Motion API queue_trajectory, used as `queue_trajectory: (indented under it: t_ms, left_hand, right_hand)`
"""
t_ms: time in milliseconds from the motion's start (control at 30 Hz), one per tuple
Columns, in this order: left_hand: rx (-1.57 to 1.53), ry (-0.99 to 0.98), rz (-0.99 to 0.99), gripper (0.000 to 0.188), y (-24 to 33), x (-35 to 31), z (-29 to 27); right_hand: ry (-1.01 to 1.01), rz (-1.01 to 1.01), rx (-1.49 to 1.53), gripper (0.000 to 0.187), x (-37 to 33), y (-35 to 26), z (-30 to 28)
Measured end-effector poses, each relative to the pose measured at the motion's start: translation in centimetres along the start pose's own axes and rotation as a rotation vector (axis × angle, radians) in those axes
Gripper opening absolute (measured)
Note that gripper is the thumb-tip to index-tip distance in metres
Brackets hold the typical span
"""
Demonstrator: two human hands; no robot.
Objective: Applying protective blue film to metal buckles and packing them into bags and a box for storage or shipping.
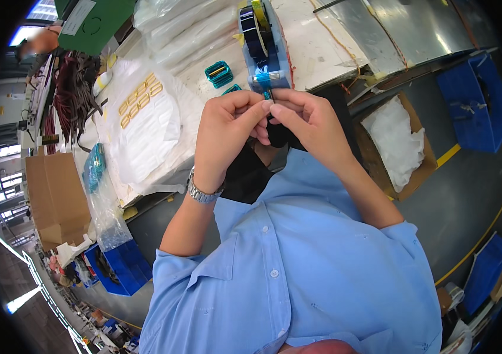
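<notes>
My left hand (225, 128) and my right hand (317, 125) meet fingertip to fingertip at the near end of a blue tape dispenser (284, 64). Both are closed in a pinch on a small teal-blue piece (267, 94), mostly hidden by the fingers, so its kind is unclear. Dark blue tape (253, 36) is wound on the dispenser's roll, and a strip reaches its front edge. To the left lies a small coil wrapped in teal film (219, 73) with a gold core. Another teal piece (232, 89) sits partly behind my left hand.
Several gold rectangular frames (139, 101) lie in rows on a white sheet (153, 133) on the table. Clear plastic wrap (186, 32) covers the far side. A cardboard box with white plastic (397, 141) and a blue bin (476, 103) stand to the right. Brown leads (75, 88) hang at far left.
</notes>
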State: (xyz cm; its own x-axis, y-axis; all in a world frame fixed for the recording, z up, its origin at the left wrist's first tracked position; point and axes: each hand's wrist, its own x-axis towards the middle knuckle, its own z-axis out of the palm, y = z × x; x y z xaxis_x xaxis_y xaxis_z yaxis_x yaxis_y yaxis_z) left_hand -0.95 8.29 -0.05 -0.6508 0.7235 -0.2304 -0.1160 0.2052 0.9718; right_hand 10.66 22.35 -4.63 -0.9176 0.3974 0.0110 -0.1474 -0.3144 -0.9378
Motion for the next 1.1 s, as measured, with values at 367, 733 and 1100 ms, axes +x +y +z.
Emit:
queue_trajectory:
  t_ms: [367, 733, 1100]
  left_hand:
    - [-0.134, -0.154, -0.181, 0.021, 3.4, -0.5, -1.8]
    - [-0.168, -0.276, -0.49, 0.022, 2.2, 1.5, -3.3]
    - [-0.248, -0.356, -0.585, 0.026, 1.8, 4.2, -3.8]
  right_hand:
    - [-0.03, 0.096, 0.023, 0.033, -1.8, -2.1, 1.3]
    - [-0.07, 0.23, -0.048, 0.033, -2.0, -0.3, 0.2]
    - [-0.046, -0.052, -0.188, 0.042, 0.0, 0.1, -0.5]
